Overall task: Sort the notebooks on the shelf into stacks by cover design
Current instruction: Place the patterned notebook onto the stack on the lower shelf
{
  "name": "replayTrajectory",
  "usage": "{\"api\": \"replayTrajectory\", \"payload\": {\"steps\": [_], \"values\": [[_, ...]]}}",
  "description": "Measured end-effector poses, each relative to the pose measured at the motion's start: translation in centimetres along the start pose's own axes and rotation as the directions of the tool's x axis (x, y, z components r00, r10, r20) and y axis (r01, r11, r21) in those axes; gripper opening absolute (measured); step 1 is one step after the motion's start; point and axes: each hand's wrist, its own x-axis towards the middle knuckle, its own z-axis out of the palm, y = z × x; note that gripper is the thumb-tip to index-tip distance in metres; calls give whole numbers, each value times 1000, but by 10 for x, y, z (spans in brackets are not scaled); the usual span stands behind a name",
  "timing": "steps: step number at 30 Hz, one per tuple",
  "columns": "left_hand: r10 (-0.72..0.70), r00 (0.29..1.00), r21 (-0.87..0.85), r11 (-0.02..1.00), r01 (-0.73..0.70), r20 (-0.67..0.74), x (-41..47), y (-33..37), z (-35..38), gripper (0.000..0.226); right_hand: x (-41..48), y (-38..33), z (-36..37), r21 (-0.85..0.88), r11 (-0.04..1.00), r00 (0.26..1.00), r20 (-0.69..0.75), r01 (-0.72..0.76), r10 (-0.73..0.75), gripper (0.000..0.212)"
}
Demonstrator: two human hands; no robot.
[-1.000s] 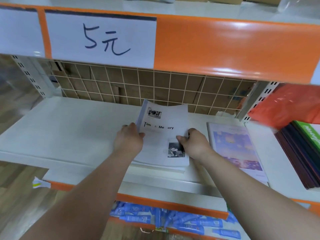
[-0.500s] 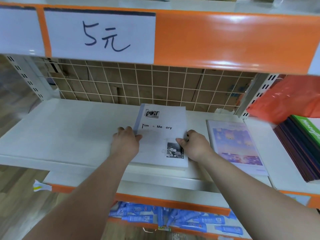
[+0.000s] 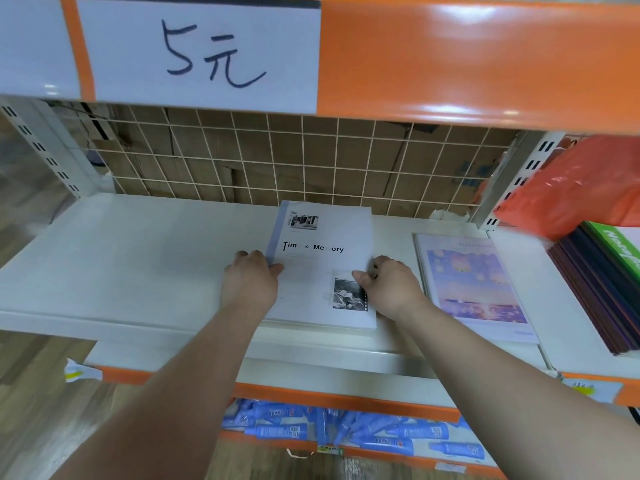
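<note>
A stack of white "Time & Memory" notebooks [image 3: 322, 265] lies flat in the middle of the white shelf [image 3: 138, 258]. My left hand [image 3: 251, 278] grips the stack's left edge, thumb on the top cover. My right hand [image 3: 388, 285] grips its right edge, thumb on the cover by the small photo. To the right lies a notebook with a purple sky cover [image 3: 474, 285]. At the far right sits a stack of dark-covered notebooks [image 3: 595, 296] with a green one [image 3: 620, 247] on top.
A wire grid [image 3: 311, 161] backs the shelf, with cardboard behind it. An orange plastic bag [image 3: 575, 181] hangs at the upper right. The orange rail above carries a "5元" price sign [image 3: 201, 53]. Blue tubes [image 3: 346, 431] fill the shelf below.
The white stack's far end, lifted a second ago, now lies flat on the shelf. Both hands stay at its sides.
</note>
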Motion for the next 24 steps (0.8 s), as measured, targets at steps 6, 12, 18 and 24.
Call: {"api": "replayTrajectory", "payload": {"steps": [6, 12, 18, 24], "values": [[5, 1000, 0, 1000, -5, -28, -3, 0, 0, 37, -2, -1, 0, -42, 999, 1000, -11, 11, -11, 31], [1, 999, -25, 1000, -2, -42, -2, -1, 1, 36, -3, -3, -2, -72, 997, 1000, -5, 20, -21, 31], [-13, 1000, 23, 1000, 13, -8, -2, 0, -1, 37, -4, -6, -2, -82, 997, 999, 33, 7, -4, 32], [200, 979, 216, 958, -188, -33, -15, 50, -15, 47, -20, -2, -40, -287, 938, 974, -56, 195, -219, 39]]}}
